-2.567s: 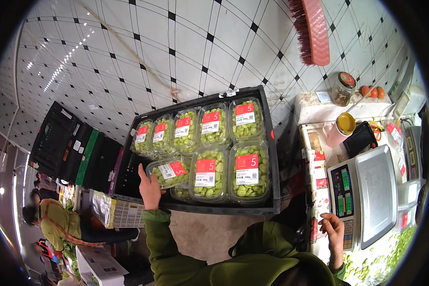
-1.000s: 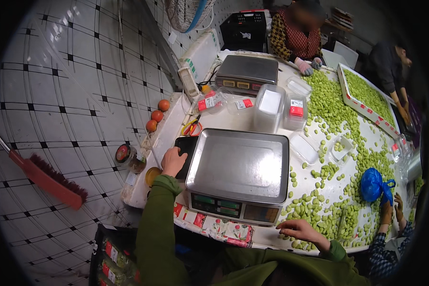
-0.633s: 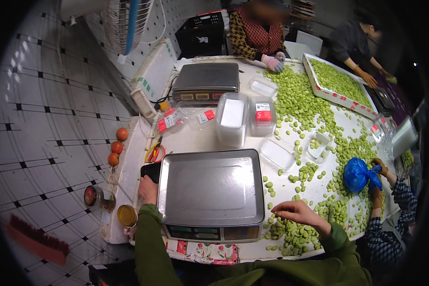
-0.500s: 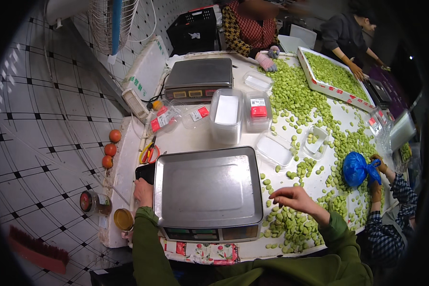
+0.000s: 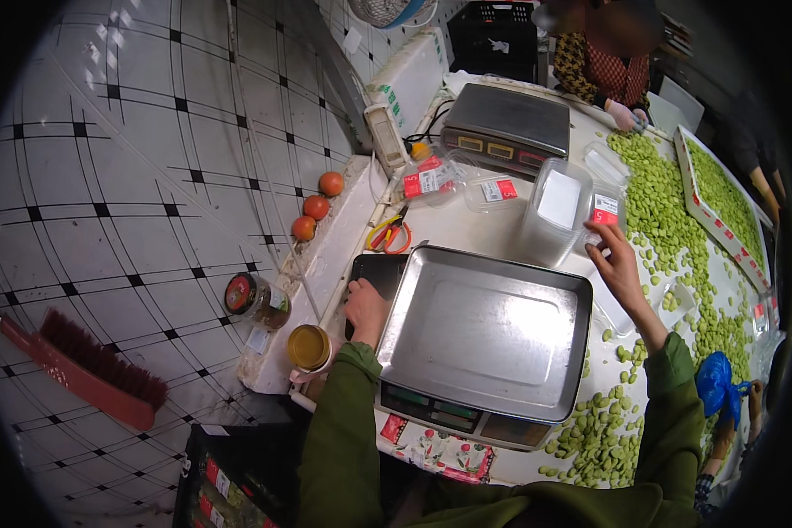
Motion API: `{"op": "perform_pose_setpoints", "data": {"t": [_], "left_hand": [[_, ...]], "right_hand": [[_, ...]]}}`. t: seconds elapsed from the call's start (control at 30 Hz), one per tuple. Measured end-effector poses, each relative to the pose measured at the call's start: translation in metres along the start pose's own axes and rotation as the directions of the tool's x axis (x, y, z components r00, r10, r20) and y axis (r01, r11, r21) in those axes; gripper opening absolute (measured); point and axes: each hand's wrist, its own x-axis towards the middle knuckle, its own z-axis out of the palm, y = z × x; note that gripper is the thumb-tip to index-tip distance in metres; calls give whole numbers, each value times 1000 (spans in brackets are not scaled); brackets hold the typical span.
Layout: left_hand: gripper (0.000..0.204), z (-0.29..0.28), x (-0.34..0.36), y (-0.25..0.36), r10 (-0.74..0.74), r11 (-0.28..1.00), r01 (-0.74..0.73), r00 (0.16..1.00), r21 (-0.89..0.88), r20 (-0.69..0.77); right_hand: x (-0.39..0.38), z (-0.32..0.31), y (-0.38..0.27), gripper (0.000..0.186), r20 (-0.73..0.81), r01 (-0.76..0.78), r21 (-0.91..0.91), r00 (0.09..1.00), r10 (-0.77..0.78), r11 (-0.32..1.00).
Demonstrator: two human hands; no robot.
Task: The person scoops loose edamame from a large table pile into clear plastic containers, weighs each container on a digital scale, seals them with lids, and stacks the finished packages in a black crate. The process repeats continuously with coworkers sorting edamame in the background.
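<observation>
My left hand (image 5: 365, 310) rests on a flat black phone-like device (image 5: 380, 273) left of the scale, fingers loosely bent and its lower part covered. A metal weighing scale pan (image 5: 488, 334) lies between my hands. My right hand (image 5: 623, 273) reaches past the pan's far right corner, thumb and forefinger apart, nothing held. Its fingertips are close to a stack of clear plastic boxes (image 5: 550, 216); whether they touch it I cannot tell. Beside that stack are more clear boxes with a red-and-white label (image 5: 605, 209). Another clear box (image 5: 614, 304) is partly behind my right wrist.
Green beans (image 5: 598, 440) are spread along the table's right side. A second scale (image 5: 508, 128), orange-handled pliers (image 5: 389, 233) and labelled lids (image 5: 493, 191) lie farther back. Tomatoes (image 5: 316, 207) and jars (image 5: 309, 348) line the left edge. Co-workers' hands (image 5: 627, 116) work across the table.
The view has swung left, shifting everything rightward in the picture. My right hand has moved from above the beans, away from me, to the stacked boxes. My left hand stays by the black device.
</observation>
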Motion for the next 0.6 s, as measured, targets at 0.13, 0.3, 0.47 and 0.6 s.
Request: {"op": "perform_pose_setpoints", "data": {"t": [0.13,0.3,0.47,0.6], "left_hand": [[40,-1,-2,5,-11,999,8,998,-45,-63],[26,6,-6,6,25,992,-47,984,-121,-176],[35,-8,-12,9,31,978,-56,991,-199,-126],[56,-19,-27,0,52,967,-78,992,-243,-112]], "right_hand": [[32,18,3,41,-71,215,-395,962,-263,893],[49,33,16,26,63,225,-504,972,-224,834],[43,43,15,19,18,277,-537,948,-317,797],[45,41,2,16,110,397,-635,896,-430,663]]}}
